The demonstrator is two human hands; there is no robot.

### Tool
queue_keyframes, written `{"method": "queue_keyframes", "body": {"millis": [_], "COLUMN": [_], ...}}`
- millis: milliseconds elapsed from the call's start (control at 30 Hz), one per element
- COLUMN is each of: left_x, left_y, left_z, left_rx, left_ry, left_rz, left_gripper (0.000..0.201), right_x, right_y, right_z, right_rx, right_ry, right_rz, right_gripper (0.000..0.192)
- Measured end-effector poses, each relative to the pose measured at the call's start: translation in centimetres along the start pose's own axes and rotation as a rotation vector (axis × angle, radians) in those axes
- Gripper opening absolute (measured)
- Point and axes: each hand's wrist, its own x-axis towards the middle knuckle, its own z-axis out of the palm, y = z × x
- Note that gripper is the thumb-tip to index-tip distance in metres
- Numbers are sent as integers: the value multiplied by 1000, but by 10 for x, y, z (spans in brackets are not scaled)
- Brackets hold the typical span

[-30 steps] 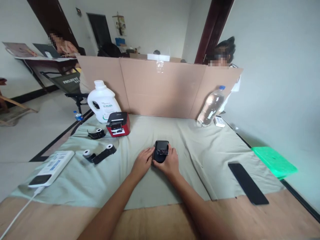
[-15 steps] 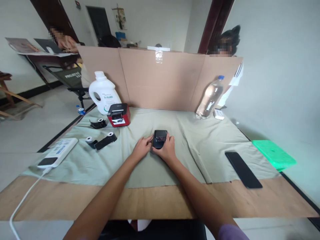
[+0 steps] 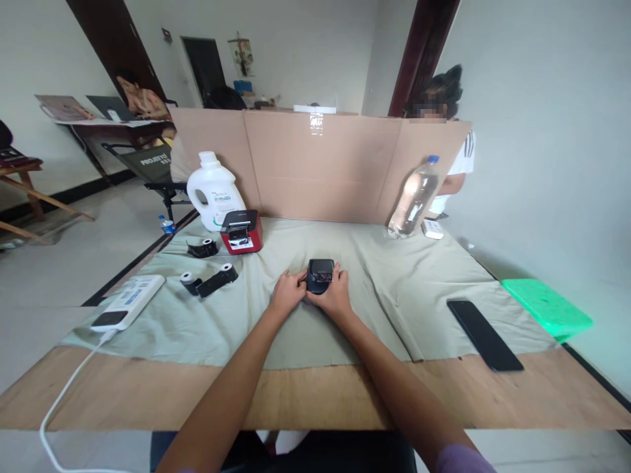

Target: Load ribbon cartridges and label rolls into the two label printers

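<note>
A small black boxy device [image 3: 321, 272] sits on the cloth in the middle of the table, its front toward me. My right hand [image 3: 336, 293] grips it from the right, thumb across the near side and fingers along the right edge. My left hand [image 3: 290, 290] is closed against its left side, fingertips pressed to the edge. The fingers partly cover the device's sides. To the left stand a red and black printer-like box [image 3: 242, 232] and several rolls with black tape-like strips, among them one unrolled strip [image 3: 217, 281].
A white jug [image 3: 215, 194] stands behind the red box, before a cardboard screen [image 3: 325, 167]. A clear bottle [image 3: 414, 200] leans at the back right. A white power bank [image 3: 129, 303] with a cable lies left; a phone [image 3: 484, 335] and green case [image 3: 547, 309] lie right. People sit beyond.
My head view has shifted slightly, so everything sits a little lower and further right. My left fingers have moved closer in along the device's left side. My right hand keeps its grip.
</note>
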Motion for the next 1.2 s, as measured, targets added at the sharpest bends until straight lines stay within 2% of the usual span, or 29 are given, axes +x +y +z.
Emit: {"method": "queue_keyframes", "body": {"millis": [367, 733, 1000, 1200], "left_x": [3, 1, 3, 2], "left_y": [3, 7, 0, 0], "left_z": [-3, -3, 2, 2], "left_rx": [30, -35, 15, 17], "left_ry": [34, 31, 35, 32], "left_rz": [10, -37, -36, -11], "left_gripper": [52, 54, 50, 51], "right_x": [2, 2, 1, 1], "right_y": [0, 1, 1, -1], "right_z": [-2, 3, 1, -2], "right_rx": [11, 22, 34, 32], "right_ry": [-35, -12, -48, -68], "right_rz": [27, 31, 48, 46], "right_gripper": [122, 115, 131, 134]}}
